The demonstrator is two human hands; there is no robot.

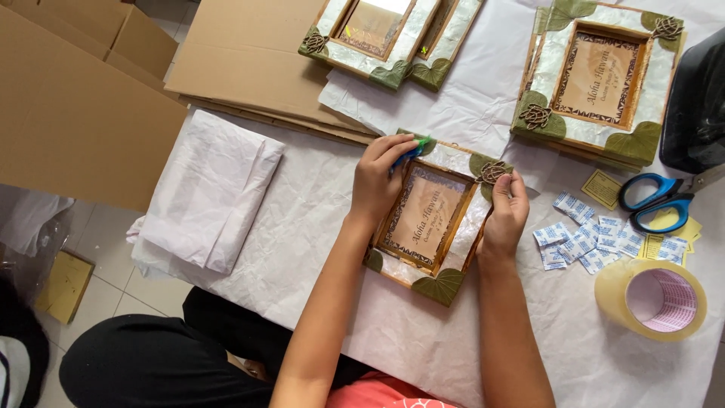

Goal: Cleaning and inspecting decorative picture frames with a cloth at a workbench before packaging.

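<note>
A picture frame (433,215) with a pearly shell border, green leaf corners and a brown knot ornament lies tilted on white paper in front of me. My left hand (380,181) rests on its upper left edge and pinches a small blue and green tool (411,149) at the frame's top corner. My right hand (504,214) grips the frame's right edge just below the knot ornament (492,171).
More frames of the same kind lie at the back (370,34) and back right (600,79). Blue scissors (655,200), small white sachets (585,240), yellow cards (602,187) and a tape roll (651,298) sit to the right. Folded white paper (211,189) and flat cardboard (249,53) lie left.
</note>
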